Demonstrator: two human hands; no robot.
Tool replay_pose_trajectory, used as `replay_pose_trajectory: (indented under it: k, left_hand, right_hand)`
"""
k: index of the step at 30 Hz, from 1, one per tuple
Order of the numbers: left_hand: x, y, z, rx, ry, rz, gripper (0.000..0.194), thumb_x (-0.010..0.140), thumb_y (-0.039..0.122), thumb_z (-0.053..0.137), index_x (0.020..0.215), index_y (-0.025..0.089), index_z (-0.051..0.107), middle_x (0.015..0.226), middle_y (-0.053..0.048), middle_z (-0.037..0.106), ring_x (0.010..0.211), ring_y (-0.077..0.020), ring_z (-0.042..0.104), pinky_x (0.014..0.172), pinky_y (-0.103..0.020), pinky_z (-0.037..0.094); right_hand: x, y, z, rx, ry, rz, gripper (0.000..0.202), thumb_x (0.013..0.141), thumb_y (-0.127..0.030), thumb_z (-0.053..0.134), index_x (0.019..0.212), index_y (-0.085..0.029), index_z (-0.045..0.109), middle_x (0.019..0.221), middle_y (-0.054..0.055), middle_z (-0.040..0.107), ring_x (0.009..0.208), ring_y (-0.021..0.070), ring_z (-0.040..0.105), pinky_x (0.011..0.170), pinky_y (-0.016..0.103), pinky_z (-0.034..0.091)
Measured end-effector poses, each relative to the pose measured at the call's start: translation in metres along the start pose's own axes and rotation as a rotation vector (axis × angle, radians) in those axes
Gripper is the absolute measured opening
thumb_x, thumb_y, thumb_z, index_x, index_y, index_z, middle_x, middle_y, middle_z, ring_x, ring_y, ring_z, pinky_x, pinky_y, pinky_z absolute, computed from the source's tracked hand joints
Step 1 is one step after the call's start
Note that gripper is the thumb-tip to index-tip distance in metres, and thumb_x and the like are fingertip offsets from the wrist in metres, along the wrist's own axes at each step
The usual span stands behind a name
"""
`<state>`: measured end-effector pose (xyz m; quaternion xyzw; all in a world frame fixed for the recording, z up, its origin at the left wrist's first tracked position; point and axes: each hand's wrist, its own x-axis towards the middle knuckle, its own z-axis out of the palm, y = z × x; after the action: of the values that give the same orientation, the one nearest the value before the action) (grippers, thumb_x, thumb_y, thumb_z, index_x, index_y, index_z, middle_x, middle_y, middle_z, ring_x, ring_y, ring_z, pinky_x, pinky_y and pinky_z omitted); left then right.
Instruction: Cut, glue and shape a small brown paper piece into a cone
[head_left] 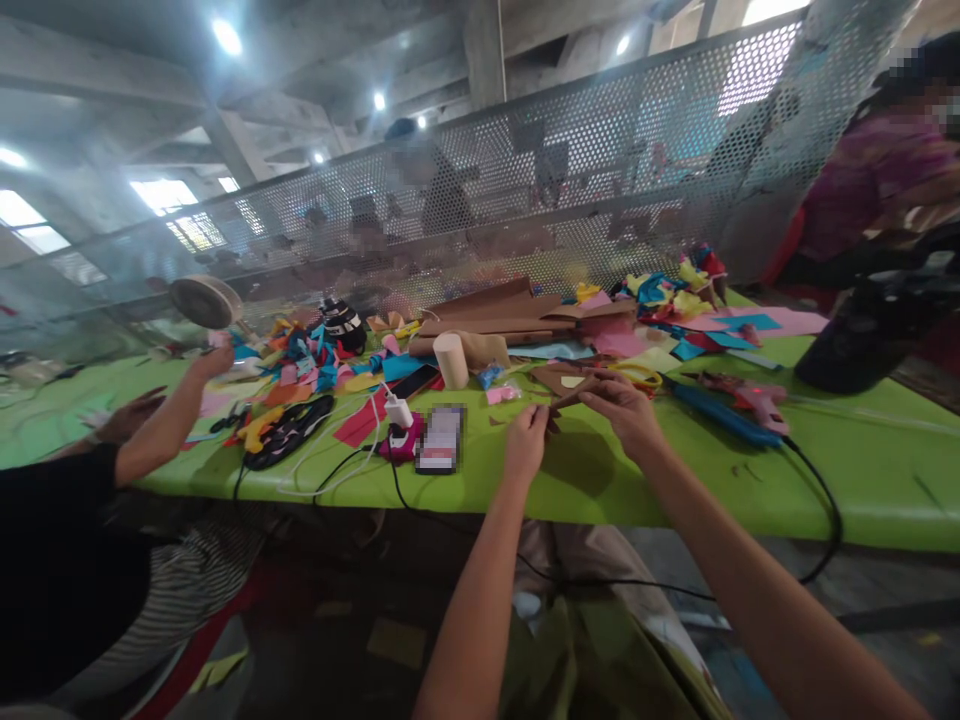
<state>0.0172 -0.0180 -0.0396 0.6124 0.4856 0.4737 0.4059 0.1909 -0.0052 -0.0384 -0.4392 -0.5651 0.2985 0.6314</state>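
My left hand [527,440] pinches one end of a thin brown strip [571,398] above the green table. The strip's other end is between the fingers of my right hand [624,412]. Behind my hands lie brown paper [551,376] and yellow-handled scissors [637,376]. A pink glue gun [746,396] and a blue tool [724,414] rest to the right of my right hand. Left of my left hand is a phone [441,440] with a lit screen, and behind it stands a pale cylinder [451,362].
A power strip [403,440], cables and a coiled black cord [289,432] lie left. Coloured scraps [300,362] and large brown sheets [495,308] spread along the perforated metal screen [525,190]. A dark bottle [847,335] is at right. A person's arm [169,425] reaches in at left.
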Motion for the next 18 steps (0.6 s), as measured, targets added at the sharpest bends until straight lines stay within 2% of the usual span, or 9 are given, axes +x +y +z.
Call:
replay_pose_trajectory:
  k: [4,8,18]
  left_hand:
    - [0.0022,-0.002,-0.0024,-0.08,0.029,-0.043,0.038,0.097,0.047,0.047,0.083,0.017,0.066,0.076,-0.005,0.071,0.066,-0.0151,0.063,0.061,-0.025,0.047]
    - [0.0007,0.0019,-0.0023,-0.142,-0.006,-0.054,0.034,0.094,0.046,0.053,0.085,0.016,0.067,0.075,-0.004,0.071,0.067,-0.0142,0.063,0.061,-0.024,0.048]
    - [-0.0007,0.0056,-0.0022,-0.151,-0.032,-0.08,0.018,0.089,0.029,0.056,0.079,0.017,0.065,0.07,-0.001,0.068,0.065,-0.0133,0.062,0.063,-0.023,0.047]
  right_hand:
    - [0.0008,0.0014,-0.0017,0.014,0.031,0.001,0.022,0.074,-0.05,0.076,0.073,-0.028,0.077,0.115,0.007,0.065,0.124,0.0305,0.053,0.104,0.046,0.042]
    - [0.0008,0.0014,-0.0022,0.014,0.033,0.011,0.022,0.073,-0.05,0.078,0.073,-0.028,0.078,0.114,0.007,0.065,0.124,0.0304,0.054,0.105,0.046,0.042]
    - [-0.0007,0.0009,-0.0005,0.012,0.026,0.008,0.022,0.074,-0.05,0.077,0.073,-0.027,0.078,0.117,0.007,0.064,0.118,0.0295,0.055,0.102,0.046,0.045]
